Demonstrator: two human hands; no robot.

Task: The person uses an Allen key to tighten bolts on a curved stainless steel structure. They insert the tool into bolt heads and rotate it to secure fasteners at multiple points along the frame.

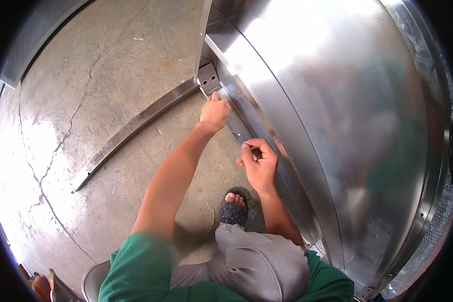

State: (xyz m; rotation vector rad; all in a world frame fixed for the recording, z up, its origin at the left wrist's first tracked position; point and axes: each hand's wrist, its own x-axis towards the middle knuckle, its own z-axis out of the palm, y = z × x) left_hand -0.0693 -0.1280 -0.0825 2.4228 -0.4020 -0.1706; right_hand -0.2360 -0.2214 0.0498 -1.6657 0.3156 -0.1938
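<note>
- Task piece: small grey two-holed metal bracket, at the far corner of the big shiny steel cabinet, low by the cracked grey concrete floor.
- L hand: fingers curled, fingertips at bracket's near edge; grip hidden, can't make out if it holds anything.
- R hand: just beside the long shiny steel edge rail, nearer the person; thumb & fingers bent in, narrow; can't make out if sth small is pinched.
- Long narrow steel bar: lies on floor, one end by bracket; can't see if joined.
- Handling (judgement): bracket prob. stiff, fairly light, not fragile; smooth faces may slip. Best hold = thumb & finger across side edges, holes left clear.
- Cabinet prob. heavy, rigid; polished skin likely scratches easily. Hold by folded edges, w/ care, b/c rims may be sharp.
</note>
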